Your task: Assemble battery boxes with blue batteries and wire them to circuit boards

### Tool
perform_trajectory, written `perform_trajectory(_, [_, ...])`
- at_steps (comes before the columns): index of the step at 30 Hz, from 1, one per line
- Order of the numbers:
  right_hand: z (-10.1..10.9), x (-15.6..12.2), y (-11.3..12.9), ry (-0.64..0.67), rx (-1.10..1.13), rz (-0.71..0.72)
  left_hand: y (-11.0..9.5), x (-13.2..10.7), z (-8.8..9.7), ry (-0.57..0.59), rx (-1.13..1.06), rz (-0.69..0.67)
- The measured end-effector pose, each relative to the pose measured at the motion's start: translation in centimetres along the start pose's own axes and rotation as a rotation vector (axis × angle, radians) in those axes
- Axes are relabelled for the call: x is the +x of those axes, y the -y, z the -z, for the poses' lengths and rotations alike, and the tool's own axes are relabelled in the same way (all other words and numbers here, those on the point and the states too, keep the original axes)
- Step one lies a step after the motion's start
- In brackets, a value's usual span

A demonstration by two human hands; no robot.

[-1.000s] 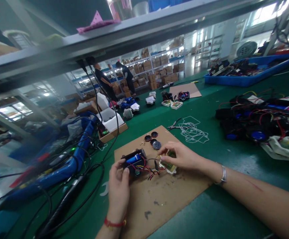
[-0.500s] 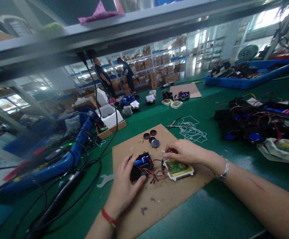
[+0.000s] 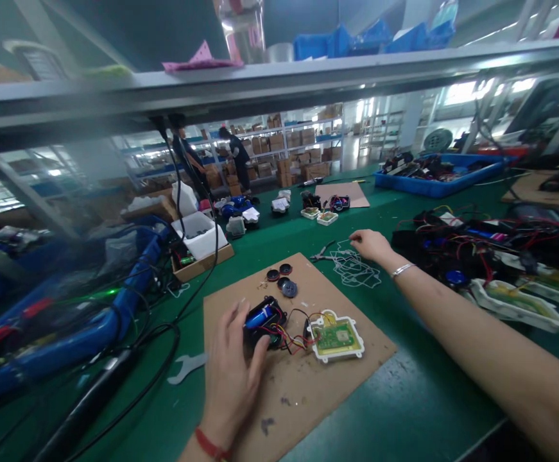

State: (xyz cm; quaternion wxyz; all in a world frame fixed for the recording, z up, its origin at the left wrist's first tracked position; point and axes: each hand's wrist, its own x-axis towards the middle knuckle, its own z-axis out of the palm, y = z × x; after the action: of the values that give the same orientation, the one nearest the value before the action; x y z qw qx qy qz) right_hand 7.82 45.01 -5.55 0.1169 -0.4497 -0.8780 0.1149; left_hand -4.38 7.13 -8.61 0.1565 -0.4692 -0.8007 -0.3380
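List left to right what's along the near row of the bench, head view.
open-end wrench → left hand → black battery housing → green circuit board in white frame → white-framed circuit board

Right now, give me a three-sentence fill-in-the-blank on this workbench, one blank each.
The left hand grips a black housing whose wires run to a green ____.
The right hand is nearest loops of thin white strip and a pair of ____.
An open-end wrench lies on the green mat, just off the ____ sheet.

Missing words: circuit board; pliers; cardboard.
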Motion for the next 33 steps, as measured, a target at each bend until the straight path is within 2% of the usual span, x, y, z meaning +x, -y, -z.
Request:
perform_trajectory(3, [-1.2,2.2,-0.9,0.024,-0.040,-0.118,0.3,-0.4,0.0,-0.003,-0.001,-0.001])
perform_trajectory(8, [-2.5,3.8,-1.1,0.042,-0.035,-0.242,0.4,-0.4,-0.1,-0.004,-0.019,0.001])
perform_trajectory(11, [-1.6,4.4,-1.1,0.044,0.009,-0.228,0.4,-0.4,0.0,-0.014,-0.021,-0.003])
perform_trajectory(15, [1.5,4.5,-0.8,0.011,0.111,-0.100,0.4,-0.4,0.0,-0.033,-0.026,-0.015])
perform_trajectory(19, [5.5,2.7,0.1,-0.023,0.234,0.062,0.3,-0.4,0.0,-0.034,-0.056,-0.037])
perform_trajectory(25, [10.2,-3.0,2.3,-0.025,0.357,0.270,-0.9,0.4,0.6,-0.079,-0.065,-0.110])
perform_trajectory(29, [11.7,-6.2,3.1,-0.078,0.351,0.395,-3.4,1.6,1.2,-0.107,-0.171,-0.147])
perform_trajectory(33, [11.5,-7.8,2.8,-0.138,0.283,0.466,-5.7,2.0,1.2,-0.050,-0.254,-0.168])
